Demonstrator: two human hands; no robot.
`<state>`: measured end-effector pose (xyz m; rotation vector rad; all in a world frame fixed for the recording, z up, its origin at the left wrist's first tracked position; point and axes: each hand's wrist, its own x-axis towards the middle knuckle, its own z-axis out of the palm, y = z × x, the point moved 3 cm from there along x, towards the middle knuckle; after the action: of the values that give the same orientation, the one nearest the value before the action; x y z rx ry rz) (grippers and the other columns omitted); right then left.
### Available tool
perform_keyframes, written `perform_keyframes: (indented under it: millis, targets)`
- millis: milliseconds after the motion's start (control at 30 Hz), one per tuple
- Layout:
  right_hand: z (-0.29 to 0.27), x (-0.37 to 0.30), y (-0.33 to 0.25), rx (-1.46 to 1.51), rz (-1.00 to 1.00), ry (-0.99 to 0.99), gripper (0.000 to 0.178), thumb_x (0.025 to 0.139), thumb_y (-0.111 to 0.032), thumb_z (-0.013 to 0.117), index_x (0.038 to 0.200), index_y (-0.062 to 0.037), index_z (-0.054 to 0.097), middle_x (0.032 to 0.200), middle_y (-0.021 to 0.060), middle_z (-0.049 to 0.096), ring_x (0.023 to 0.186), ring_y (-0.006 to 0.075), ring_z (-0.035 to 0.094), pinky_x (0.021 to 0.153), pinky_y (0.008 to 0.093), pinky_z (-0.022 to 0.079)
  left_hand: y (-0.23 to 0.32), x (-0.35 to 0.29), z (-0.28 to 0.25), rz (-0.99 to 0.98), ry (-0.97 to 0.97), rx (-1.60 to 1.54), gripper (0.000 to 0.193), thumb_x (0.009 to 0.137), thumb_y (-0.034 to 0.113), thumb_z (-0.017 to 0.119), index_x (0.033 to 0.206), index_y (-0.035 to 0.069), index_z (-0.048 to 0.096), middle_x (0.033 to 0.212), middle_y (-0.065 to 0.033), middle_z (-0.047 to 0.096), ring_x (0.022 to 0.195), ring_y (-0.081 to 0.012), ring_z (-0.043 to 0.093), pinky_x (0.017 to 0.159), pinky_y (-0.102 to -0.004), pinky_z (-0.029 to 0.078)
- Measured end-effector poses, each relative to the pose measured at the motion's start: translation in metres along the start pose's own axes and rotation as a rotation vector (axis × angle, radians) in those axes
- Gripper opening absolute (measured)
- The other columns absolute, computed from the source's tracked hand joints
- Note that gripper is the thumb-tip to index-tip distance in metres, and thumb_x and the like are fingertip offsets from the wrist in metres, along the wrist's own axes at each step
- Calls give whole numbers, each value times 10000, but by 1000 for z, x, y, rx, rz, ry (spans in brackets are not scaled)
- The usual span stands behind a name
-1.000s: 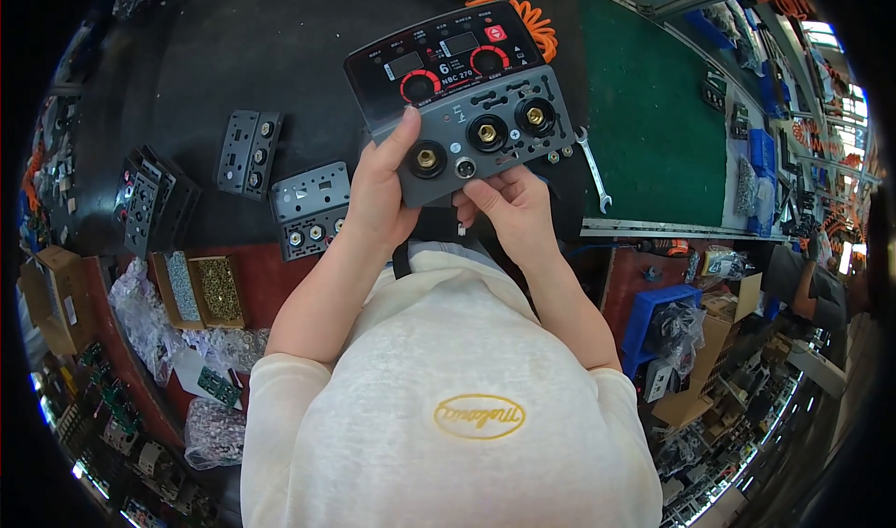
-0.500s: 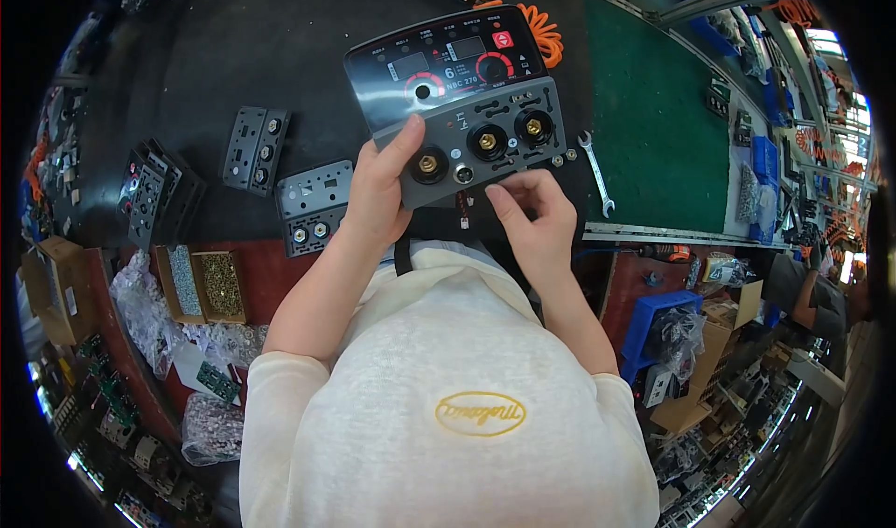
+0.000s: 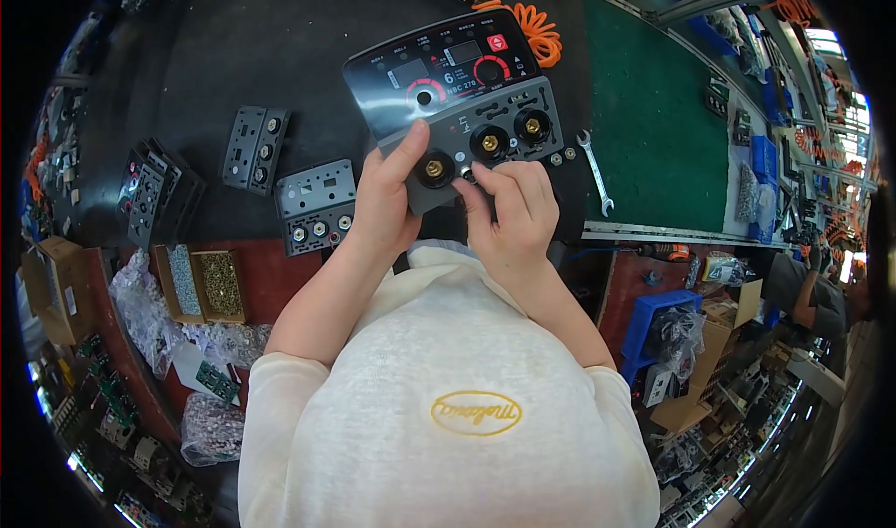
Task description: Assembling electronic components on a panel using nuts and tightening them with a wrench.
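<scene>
My left hand grips the left end of a machine's front panel, thumb on its face and fingers behind. The panel has a glossy black upper part with red-ringed dials, and a grey lower part. Three round black sockets with brass centres sit on the grey part. Between the left and middle sockets, near the lower edge, is a small round metal connector. My right hand pinches it between thumb and forefinger, partly covering it. Whatever lies behind the panel is hidden.
A wrench and two small nuts lie right of the panel, by a green mat. Two grey socket plates and a stack of panels are at left. Boxed small fasteners stand lower left. An orange coiled hose lies behind.
My right hand has moved left and up from below the panel onto the round connector. The panel has tipped slightly, and the thin wires seen hanging beneath it are out of sight.
</scene>
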<state>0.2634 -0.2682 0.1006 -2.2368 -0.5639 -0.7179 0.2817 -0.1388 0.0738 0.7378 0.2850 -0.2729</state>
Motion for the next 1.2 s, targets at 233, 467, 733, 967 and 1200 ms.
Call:
perform_keyframes:
  millis: [233, 467, 733, 967, 1200]
  targets:
    - [-11, -7, 16, 141, 104, -66, 230, 705, 10, 718, 904, -11, 604, 805, 88, 552, 676, 233, 538, 573, 303, 446, -4, 3, -16, -67, 40, -89, 398, 936, 339, 522, 1166, 14, 526, 1060, -109, 623, 945, -183, 634, 817, -321, 530]
    - [7, -104, 128, -169, 472, -191, 355, 788, -183, 692, 1045, 15, 547, 1042, 154, 541, 1031, 314, 502, 876, 412, 411, -1, -2, -39, -99, 150, -61, 422, 935, 347, 519, 1184, 7, 527, 1098, -121, 619, 989, -192, 628, 833, -338, 530]
    - [22, -155, 162, -598, 452, -456, 603, 782, -330, 696, 1198, 51, 484, 1218, 190, 481, 1165, 340, 448, 973, 440, 361, -9, -13, -48, -107, 196, -85, 396, 938, 328, 520, 1176, 12, 529, 1091, -117, 622, 982, -189, 632, 827, -330, 533]
    - [3, -67, 104, 1105, 935, -276, 490, 945, -291, 519, 1276, 60, 430, 1195, 141, 558, 1107, 221, 550, 966, 368, 423, -14, -17, -50, -137, 166, -10, 387, 924, 325, 546, 1158, 16, 538, 1074, -111, 624, 958, -181, 634, 810, -323, 538]
    - [0, -46, 75, 1393, 1012, -263, 417, 916, -169, 563, 1240, 56, 429, 1083, 137, 613, 961, 226, 632, 819, 376, 538, -15, -14, -51, -156, 151, 100, 387, 912, 294, 573, 1171, 9, 535, 1110, -114, 595, 1005, -187, 601, 843, -301, 510]
